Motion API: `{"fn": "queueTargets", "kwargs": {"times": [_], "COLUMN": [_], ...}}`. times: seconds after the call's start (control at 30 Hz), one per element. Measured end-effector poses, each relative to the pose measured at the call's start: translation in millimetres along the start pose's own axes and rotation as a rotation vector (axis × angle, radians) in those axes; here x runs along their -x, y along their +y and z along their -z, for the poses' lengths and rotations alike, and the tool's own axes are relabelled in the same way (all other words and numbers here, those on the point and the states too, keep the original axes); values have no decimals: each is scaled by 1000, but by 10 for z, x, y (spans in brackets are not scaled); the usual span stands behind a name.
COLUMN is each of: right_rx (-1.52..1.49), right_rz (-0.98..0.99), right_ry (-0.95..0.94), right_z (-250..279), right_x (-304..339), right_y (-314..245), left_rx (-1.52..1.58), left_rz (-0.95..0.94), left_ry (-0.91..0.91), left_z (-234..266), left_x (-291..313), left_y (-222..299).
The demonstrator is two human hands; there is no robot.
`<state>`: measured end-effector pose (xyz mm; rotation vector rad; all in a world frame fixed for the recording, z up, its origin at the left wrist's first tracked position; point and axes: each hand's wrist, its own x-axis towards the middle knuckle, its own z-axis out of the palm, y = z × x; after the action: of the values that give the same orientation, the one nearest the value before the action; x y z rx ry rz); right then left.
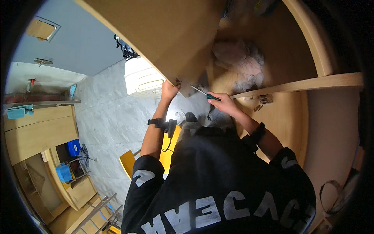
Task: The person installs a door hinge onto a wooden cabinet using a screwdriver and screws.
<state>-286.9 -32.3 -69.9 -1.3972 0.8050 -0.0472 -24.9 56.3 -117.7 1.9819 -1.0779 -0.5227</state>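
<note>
An open wooden cabinet door (167,35) stands in front of me. At its near lower corner my left hand (170,91) is closed round the edge, with the fingertips by a small dark metal fitting, perhaps a hinge. My right hand (224,103) grips a screwdriver (210,96) by its dark green handle. The bare metal shaft points left and away from me, toward the door's lower end, and its tip stays short of the left hand. Whether the tip touches the door I cannot tell.
Crumpled plastic bags (243,62) lie inside the cabinet, above a wooden rail (300,83). Small loose items (261,103) rest on the board to the right. Behind the door is a white bin-like container (143,78). A yellow chair (127,163) and a metal ladder (91,214) stand left.
</note>
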Motion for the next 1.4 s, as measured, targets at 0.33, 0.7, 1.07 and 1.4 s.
{"fn": "queueTargets", "kwargs": {"times": [0.33,0.7,1.07,1.4], "right_rx": [261,243,889,1236], "right_rz": [196,117,340,648], "right_ry": [43,37,252,418], "right_z": [-165,-168,-329,-242], "right_x": [-331,-313,-105,-228], "right_y": [47,11,-125,286], "left_rx": [-6,-43,-65,-29], "left_rz": [-75,-81,-51,-49], "left_ry": [100,50,20,39], "left_z": [16,22,15,68], "left_x": [45,84,73,102], "left_y": [11,12,-4,162]}}
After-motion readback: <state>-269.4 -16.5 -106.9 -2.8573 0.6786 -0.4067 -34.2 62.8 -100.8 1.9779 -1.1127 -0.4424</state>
